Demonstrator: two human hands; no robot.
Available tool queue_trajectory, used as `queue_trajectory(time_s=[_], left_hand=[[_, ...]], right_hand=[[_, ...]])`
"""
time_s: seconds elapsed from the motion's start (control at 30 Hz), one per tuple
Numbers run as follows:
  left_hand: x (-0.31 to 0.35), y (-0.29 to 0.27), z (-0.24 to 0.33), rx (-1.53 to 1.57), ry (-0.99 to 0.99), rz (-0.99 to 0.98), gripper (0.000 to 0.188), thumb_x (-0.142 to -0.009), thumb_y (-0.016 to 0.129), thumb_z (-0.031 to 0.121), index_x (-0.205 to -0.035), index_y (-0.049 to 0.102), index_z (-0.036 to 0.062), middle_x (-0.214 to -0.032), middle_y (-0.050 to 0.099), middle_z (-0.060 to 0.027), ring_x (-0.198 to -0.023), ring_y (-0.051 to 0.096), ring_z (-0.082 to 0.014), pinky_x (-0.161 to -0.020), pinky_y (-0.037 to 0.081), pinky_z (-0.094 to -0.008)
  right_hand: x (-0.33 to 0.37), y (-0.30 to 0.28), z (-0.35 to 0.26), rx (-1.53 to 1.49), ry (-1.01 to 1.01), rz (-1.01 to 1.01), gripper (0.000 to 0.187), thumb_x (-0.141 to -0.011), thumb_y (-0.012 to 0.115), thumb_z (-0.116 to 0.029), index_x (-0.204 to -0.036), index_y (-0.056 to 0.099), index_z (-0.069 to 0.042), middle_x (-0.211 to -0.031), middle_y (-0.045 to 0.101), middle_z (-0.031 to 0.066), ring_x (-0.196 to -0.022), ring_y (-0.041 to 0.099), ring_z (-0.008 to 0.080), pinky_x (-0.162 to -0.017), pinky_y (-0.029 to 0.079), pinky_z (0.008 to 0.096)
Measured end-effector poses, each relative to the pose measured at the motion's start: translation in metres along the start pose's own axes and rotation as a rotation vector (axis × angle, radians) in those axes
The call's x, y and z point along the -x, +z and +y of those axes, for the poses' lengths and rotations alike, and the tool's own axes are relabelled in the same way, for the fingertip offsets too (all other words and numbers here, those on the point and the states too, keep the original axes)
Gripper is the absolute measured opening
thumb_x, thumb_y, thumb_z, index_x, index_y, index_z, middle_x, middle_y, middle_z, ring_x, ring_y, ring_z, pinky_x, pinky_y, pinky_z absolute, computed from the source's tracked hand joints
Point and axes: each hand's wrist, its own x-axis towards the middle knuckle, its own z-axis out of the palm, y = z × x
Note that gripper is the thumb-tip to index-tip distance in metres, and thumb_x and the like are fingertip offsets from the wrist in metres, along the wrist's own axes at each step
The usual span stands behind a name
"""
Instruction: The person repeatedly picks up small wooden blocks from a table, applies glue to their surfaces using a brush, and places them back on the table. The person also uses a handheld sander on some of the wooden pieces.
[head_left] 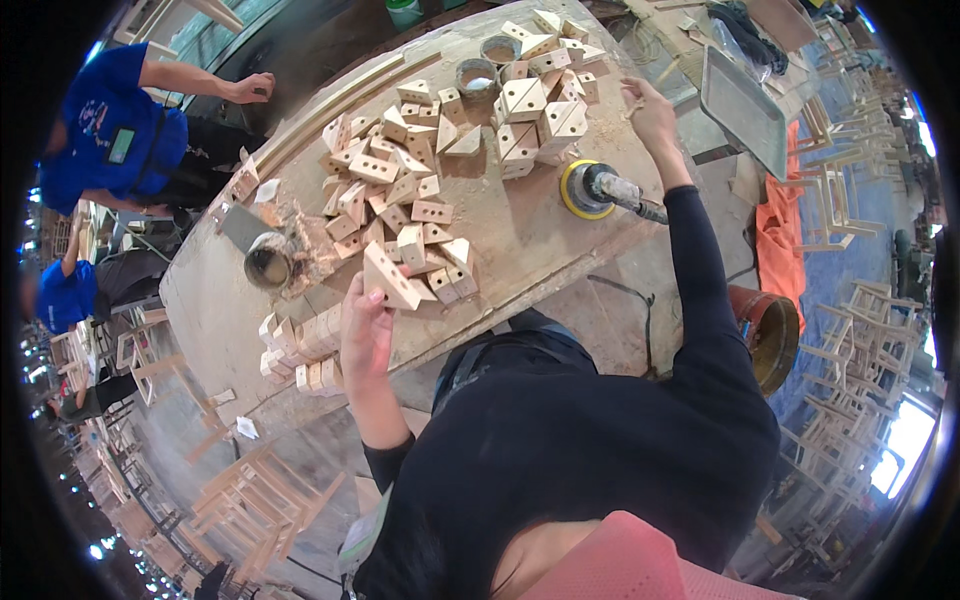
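Note:
My left hand [368, 325] grips a wooden corner block [388, 279], a pale triangular piece with drilled holes, and holds it above the near side of the table. Just beyond it lies a loose heap of similar blocks [403, 185]. My right hand [652, 115] is stretched out at the table's right edge, its fingers loosely bent and apart, with nothing visible in them. Left of that hand stands a stacked pile of blocks [540, 115]. A sander with a yellow-rimmed pad [588, 190] rests on the tabletop below my right forearm.
Rows of blocks [305, 345] stand at the table's near left, by a dusty pot [270, 262]. Two cups [476, 78] sit at the far side. A co-worker in blue [120, 130] is at the left. A bucket [768, 340] and a grey tray [742, 110] are at right.

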Motion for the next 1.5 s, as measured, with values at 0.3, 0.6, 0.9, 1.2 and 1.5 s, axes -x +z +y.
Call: queue_trajectory(time_s=[0.3,0.6,0.9,1.2,1.5], left_hand=[[0.007,0.021,-0.011,-0.050,-0.023,0.262,0.049,-0.083,0.058,0.014,-0.125,0.043,-0.0036,-0.121,0.056,-0.0210,-0.113,0.054,-0.0251,-0.098,0.041,-0.0363],[-0.007,0.033,-0.018,-0.105,-0.023,0.139,0.045,-0.082,0.059,0.015,-0.120,0.043,-0.0032,-0.120,0.058,-0.0210,-0.112,0.054,-0.0221,-0.098,0.040,-0.0333],[-0.013,0.053,-0.018,-0.099,0.015,0.013,0.042,-0.083,0.059,0.012,-0.118,0.042,-0.0033,-0.114,0.062,-0.0202,-0.106,0.059,-0.0211,-0.098,0.041,-0.0317],[0.009,0.023,-0.008,-0.124,0.110,-0.038,0.048,-0.085,0.058,0.013,-0.125,0.042,-0.0072,-0.119,0.059,-0.0201,-0.107,0.058,-0.0219,-0.095,0.044,-0.0336],[0.015,-0.005,-0.007,-0.048,0.136,0.055,0.031,-0.086,0.065,0.013,-0.108,0.048,-0.0018,-0.104,0.065,-0.0156,-0.095,0.062,-0.0156,-0.086,0.047,-0.0281]], right_hand=[[-0.022,0.085,0.011,0.022,-0.283,-0.172,0.042,-0.082,0.068,-0.027,-0.121,0.058,-0.017,-0.110,0.062,0.0134,-0.102,0.060,0.0297,-0.085,0.048,0.0386],[-0.007,0.035,0.027,-0.742,0.140,-0.026,0.034,-0.091,0.060,-0.026,-0.115,0.057,-0.002,-0.109,0.063,0.0083,-0.098,0.061,0.0185,-0.087,0.049,0.0343],[0.069,-0.083,-0.036,-1.707,0.258,-0.248,0.043,-0.102,0.032,-0.025,-0.136,0.038,0.000,-0.132,0.051,0.0156,-0.117,0.055,0.0253,-0.100,0.046,0.0366],[0.138,-0.080,-0.125,-1.881,0.219,-0.708,0.055,-0.103,0.030,-0.039,-0.141,0.032,0.001,-0.137,0.046,0.0181,-0.116,0.055,0.0228,-0.092,0.052,0.0317],[0.204,-0.024,-0.203,-1.632,0.334,-0.979,0.052,-0.099,0.035,-0.032,-0.138,0.036,0.003,-0.132,0.051,0.0218,-0.117,0.056,0.0259,-0.096,0.048,0.0363]])
